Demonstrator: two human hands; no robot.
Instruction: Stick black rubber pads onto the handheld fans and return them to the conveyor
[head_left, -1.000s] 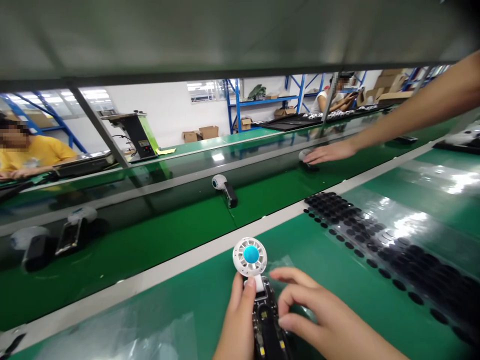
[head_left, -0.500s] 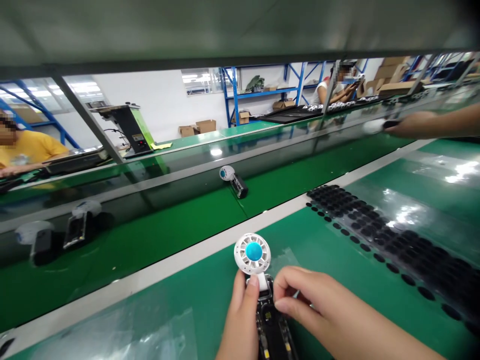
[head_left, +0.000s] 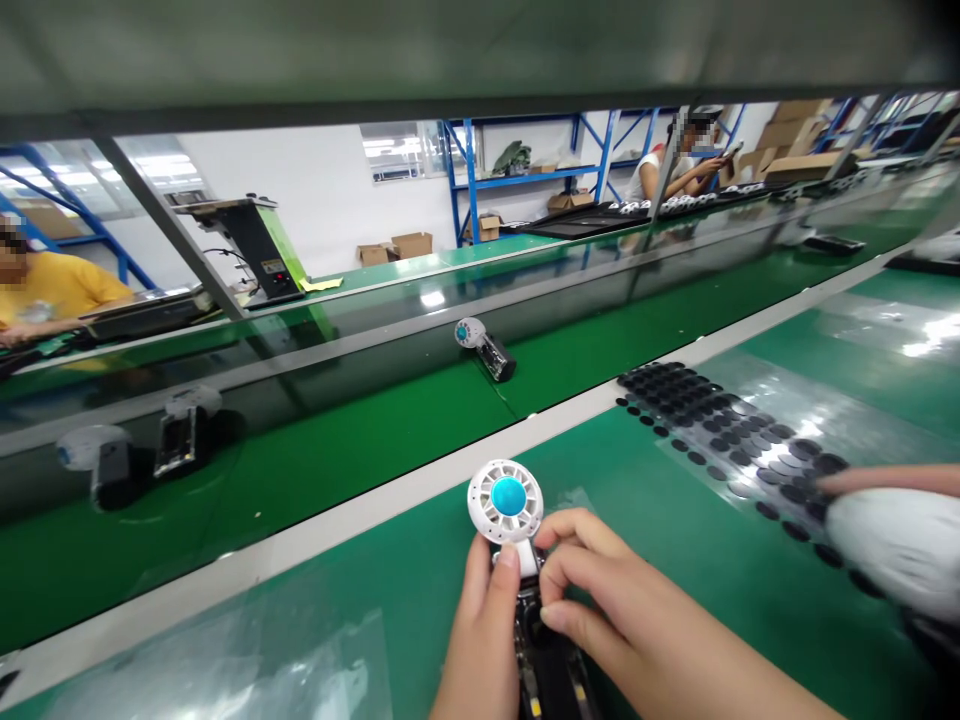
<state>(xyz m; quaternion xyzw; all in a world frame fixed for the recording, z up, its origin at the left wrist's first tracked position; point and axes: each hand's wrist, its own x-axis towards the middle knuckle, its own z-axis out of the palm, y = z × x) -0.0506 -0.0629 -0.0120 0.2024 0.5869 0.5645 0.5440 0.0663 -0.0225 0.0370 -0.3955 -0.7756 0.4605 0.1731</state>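
Note:
A small hand-held fan (head_left: pixel 506 500), with a white round head, a blue centre and an open black handle showing a circuit board, lies on the green bench in front of me. My left hand (head_left: pixel 480 640) grips the handle, thumb pressed at the neck under the head. My right hand (head_left: pixel 615 620) pinches at the top of the handle just beside the left thumb; whether it holds a small part I cannot tell.
A clear sheet of several black round pads (head_left: pixel 720 430) lies to the right. A co-worker's hand with a white object (head_left: pixel 892 540) reaches in over that sheet. On the conveyor belt (head_left: pixel 315 470) ride more fans (head_left: pixel 484 345), (head_left: pixel 184 430). Other people sit across the line.
My right hand has closed in onto the fan's neck. The co-worker's arm left the belt at the far right and now reaches over the pad sheet near me. Belt fans drifted right.

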